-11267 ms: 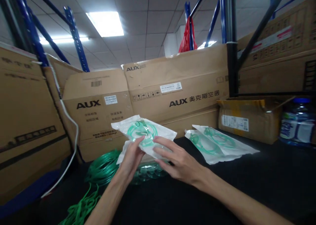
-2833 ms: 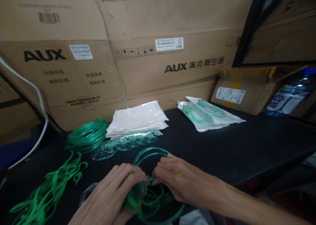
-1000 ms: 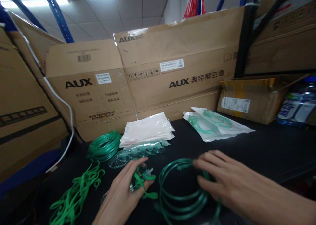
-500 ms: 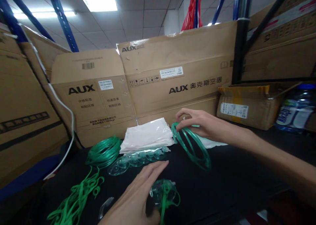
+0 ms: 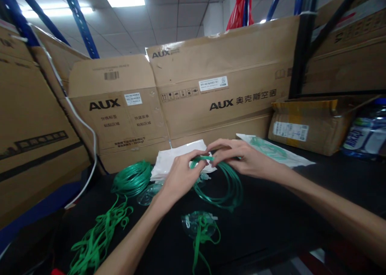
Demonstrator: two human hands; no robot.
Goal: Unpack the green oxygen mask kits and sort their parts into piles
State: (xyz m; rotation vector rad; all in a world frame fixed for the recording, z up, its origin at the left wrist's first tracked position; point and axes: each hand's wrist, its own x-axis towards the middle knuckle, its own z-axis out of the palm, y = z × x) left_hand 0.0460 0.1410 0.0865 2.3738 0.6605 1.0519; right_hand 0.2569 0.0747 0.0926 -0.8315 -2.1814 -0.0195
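Note:
Between my two hands hangs a loose coil of green clear tubing (image 5: 233, 186), held over the dark table. My left hand (image 5: 188, 166) pinches the top of the loop from the left. From the right, my right hand (image 5: 233, 154) grips the same top part, its fingertips close to the left ones. Below the coil, a clear mask with a green strap (image 5: 199, 226) lies on the table. Behind my left hand is a stack of white plastic bags (image 5: 164, 162), and a clear mask (image 5: 147, 194) shows in front of it, partly hidden by my left arm.
More coiled green tubing (image 5: 132, 178) lies at the left, with a heap of green straps (image 5: 99, 237) in front. A bag with green contents (image 5: 271, 150) rests at the right. Beyond it stand an open cardboard box (image 5: 304, 126) and a blue-capped bottle (image 5: 366, 130). Cardboard panels (image 5: 193, 110) wall the back.
My left hand has risen from beside the strapped mask to the tubing and now grips it too. The coil has shifted slightly left with my right hand. The bag at right is now more visible.

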